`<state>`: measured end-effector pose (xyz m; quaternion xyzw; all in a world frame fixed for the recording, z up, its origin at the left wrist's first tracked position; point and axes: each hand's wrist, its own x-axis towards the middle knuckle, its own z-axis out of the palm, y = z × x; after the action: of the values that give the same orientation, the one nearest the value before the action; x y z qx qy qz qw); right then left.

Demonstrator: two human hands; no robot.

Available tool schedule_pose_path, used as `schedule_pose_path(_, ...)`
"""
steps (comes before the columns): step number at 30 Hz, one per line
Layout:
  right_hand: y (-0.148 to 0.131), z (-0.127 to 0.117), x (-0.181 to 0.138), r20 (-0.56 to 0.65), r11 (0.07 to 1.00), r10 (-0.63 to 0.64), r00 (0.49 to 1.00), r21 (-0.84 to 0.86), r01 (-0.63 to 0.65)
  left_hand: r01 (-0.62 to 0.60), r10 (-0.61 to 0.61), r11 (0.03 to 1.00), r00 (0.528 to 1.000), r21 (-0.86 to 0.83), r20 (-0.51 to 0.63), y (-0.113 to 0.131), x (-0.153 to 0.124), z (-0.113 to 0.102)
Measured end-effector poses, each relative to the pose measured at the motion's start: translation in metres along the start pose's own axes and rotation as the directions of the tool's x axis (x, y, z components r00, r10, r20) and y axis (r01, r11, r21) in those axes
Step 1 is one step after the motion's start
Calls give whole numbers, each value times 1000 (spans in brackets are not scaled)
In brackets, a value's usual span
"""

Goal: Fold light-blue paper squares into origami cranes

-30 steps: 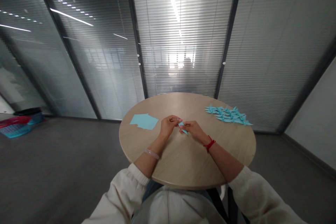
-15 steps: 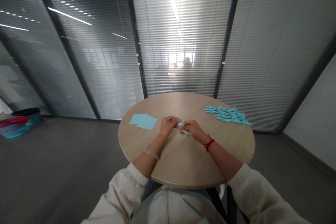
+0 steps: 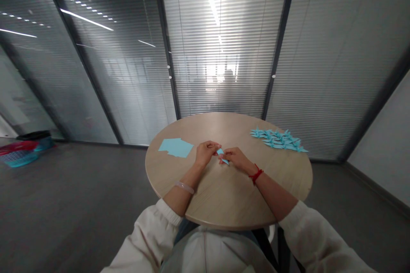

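Note:
Between my two hands, over the middle of the round table (image 3: 221, 202), is a small folded piece of light blue paper (image 3: 220, 151). My left hand (image 3: 206, 152) pinches its upper left side with closed fingers. On the other side my right hand (image 3: 235, 157) also grips the paper, and a narrow pointed end pokes out below its fingers. Parts of the folds are hidden behind the fingers. Flat blue paper sheets (image 3: 179, 148) lie overlapping to the left of my left hand. Several folded blue paper cranes (image 3: 278, 140) sit grouped at the right back of the table.
Glass partitions with blinds (image 3: 221, 51) stand just behind the table. On the floor at the far left are a blue basket with a red rim (image 3: 19, 158) and a dark-topped bin (image 3: 40, 140). A white wall (image 3: 390, 145) rises at the right.
Both hands stay at nearly the same spot with the folded paper between them. Slightly less of the paper's pointed end shows below the right fingers. The view has shifted very slightly.

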<state>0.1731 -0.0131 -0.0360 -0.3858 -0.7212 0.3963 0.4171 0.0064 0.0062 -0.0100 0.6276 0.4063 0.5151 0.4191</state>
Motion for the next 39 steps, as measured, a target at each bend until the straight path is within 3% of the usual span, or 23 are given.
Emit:
schedule_pose_path(7, 3, 0, 2, -96, 997, 20, 995, -66, -27, 11, -12, 999, 1000, -32, -24, 5, 0, -3)
schedule_pose_path(13, -7, -1, 0, -79, 995, -9, 997, -103, 1, 40, -39, 999, 999, -34, 36, -2, 3, -3)
schedule_pose_path(15, -9, 0, -1, -79, 991, -39, 996, -133, 28, 0, 0, 1000, 999, 8, 43, -5, 4, -3)
schedule_pose_path(19, -10, 1, -1, -106, 993, -53, 993, -113, 41, -185, 196, 970, 979, 155, -57, -8, 4, -1)
schedule_pose_path(25, -9, -1, 1, -183, 1000, -20, 983, -27, 15, -248, 220, 949, 963, 194, 152, -4, -3, 2)
schedule_pose_path(29, -6, -2, 3, -194, 999, 3, 981, 49, 6, -252, 199, 937, 954, 242, 223, -1, -5, 3)
schedule_pose_path(39, -4, 0, 5, -134, 996, -29, 991, 82, 40, -142, 132, 989, 971, 36, 198, -3, -1, 3)
